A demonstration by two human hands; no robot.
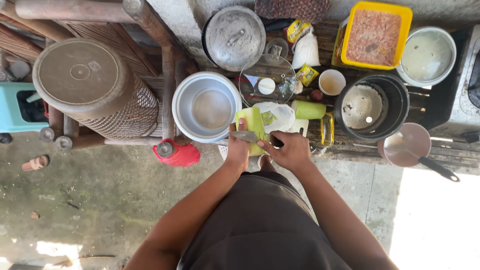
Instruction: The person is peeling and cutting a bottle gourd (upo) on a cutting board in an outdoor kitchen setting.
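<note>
Just beside the steel bowl (212, 107), the left hand (238, 150) wraps its fingers around a pale green gourd (254, 126), while the right hand (290, 150) grips a knife (250, 136), blade lying across it. Its long axis runs away from the person, toward the bench (450, 150). One peeled piece (308, 109) already lies aside; this one looks part-done.

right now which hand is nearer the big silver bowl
Left. The left hand holds the green vegetable just beside the silver bowl; the right hand, with the knife, is farther away.
</note>
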